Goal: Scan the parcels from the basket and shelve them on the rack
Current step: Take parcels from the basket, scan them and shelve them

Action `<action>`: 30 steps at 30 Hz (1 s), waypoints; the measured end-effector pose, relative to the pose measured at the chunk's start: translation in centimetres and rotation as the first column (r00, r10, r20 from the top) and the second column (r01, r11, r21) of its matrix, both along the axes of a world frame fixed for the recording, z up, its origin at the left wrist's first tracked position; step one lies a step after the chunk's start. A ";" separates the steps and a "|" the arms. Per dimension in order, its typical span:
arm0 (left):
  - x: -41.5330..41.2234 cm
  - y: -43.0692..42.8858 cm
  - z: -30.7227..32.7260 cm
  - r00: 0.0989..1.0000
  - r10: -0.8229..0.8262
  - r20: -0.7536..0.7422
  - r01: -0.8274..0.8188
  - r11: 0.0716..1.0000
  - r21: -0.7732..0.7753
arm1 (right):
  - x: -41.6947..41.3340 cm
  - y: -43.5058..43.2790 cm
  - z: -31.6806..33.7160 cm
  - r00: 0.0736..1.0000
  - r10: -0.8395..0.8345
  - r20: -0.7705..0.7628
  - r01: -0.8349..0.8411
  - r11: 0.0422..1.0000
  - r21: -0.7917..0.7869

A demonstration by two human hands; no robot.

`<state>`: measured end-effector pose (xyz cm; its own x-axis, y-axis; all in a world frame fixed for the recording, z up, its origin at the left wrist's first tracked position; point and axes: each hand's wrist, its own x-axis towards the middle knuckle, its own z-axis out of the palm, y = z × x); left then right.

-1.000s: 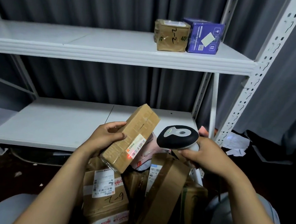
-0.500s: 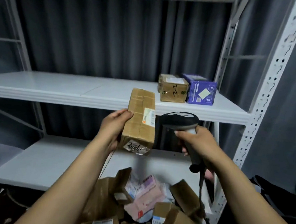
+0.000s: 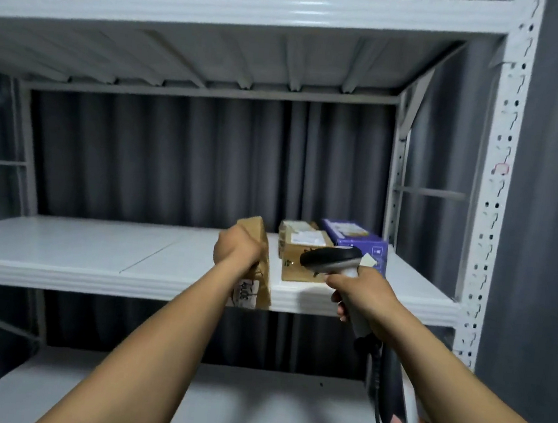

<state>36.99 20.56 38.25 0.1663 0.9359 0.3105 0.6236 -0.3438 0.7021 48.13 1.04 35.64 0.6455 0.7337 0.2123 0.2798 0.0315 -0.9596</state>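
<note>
Shelving step judged in hand. The brown parcel [image 3: 261, 271] is gripped by the left hand [image 3: 237, 250], arm outstretched, with its near end overhanging the middle shelf's [image 3: 77, 245] front edge (contact with the deck cannot be told). Next, a push inward and a release are called for. Just right of it a shelved carton [image 3: 293, 244] is noted, then the scanner [image 3: 331, 256], clasped by the right hand [image 3: 362, 294], forearm raised.
</note>
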 end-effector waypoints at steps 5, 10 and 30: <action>2.1 2.8 0.1 0.978 -0.083 -0.193 0.100 0.992 0.082 | 1.5 1.3 0.5 1.000 -0.011 0.008 0.011 1.000 -0.026; 0.0 2.4 1.7 0.954 -0.266 -0.136 0.287 0.942 0.174 | 2.5 2.1 0.6 1.000 -0.009 0.013 0.010 1.000 -0.026; 1.9 5.9 -2.2 0.868 -0.348 -0.354 0.424 0.890 0.166 | 4.1 7.3 2.2 0.964 -0.055 0.262 0.081 0.993 -0.091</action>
